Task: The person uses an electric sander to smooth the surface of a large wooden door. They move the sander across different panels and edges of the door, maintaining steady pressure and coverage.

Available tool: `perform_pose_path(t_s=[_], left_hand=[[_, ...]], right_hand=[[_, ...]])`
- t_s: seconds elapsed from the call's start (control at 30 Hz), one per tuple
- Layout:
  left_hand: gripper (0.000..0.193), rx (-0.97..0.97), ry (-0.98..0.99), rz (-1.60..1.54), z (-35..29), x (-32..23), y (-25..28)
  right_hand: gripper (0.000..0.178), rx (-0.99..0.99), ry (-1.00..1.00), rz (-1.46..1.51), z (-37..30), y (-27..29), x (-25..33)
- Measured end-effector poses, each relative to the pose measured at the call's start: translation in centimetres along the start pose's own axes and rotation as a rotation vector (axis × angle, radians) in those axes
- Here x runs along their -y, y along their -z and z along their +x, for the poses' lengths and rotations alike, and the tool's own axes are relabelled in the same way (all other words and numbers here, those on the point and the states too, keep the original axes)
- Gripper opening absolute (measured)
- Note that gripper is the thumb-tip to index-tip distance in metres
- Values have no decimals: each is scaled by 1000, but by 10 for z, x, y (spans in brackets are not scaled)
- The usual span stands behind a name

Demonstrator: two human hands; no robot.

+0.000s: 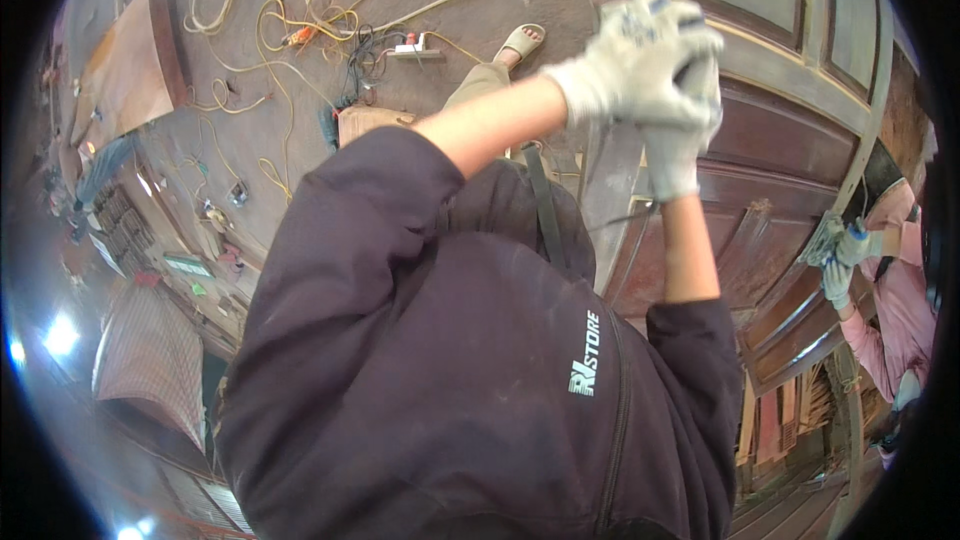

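Observation:
Both my hands wear pale work gloves and come together above a panelled wooden door. My left hand is closed, with its fingers bent over the top. Just below and touching it, my right hand is curled closed too. Whatever sits inside the two gloves is hidden by them. A thin dark cord runs leftward from below my right wrist, and I cannot tell what it joins. The door has dark reddish-brown panels and paler, greyish frame strips.
On the right, a co-worker in pink holds a tool at the door's edge with gloved hands. Yellow and white cables, a power strip and a dark-green power tool lie on the floor. A brown board stands far left.

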State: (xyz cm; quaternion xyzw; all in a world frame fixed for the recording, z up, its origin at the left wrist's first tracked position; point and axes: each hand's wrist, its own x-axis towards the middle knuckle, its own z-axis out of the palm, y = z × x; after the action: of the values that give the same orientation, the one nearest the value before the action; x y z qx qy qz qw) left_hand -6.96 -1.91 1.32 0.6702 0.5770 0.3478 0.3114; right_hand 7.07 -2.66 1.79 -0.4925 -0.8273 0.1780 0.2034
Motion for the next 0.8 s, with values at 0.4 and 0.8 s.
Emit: perform_pose_path(t_s=[0.4, 0.8], left_hand=[[39, -39, -111, 39, 205, 80, 56], [47, 377, 256, 88, 13, -37, -51]], right_hand=[[37, -132, -168, -74, 217, -29, -12], [72, -57, -442, 72, -67, 21, 7]])
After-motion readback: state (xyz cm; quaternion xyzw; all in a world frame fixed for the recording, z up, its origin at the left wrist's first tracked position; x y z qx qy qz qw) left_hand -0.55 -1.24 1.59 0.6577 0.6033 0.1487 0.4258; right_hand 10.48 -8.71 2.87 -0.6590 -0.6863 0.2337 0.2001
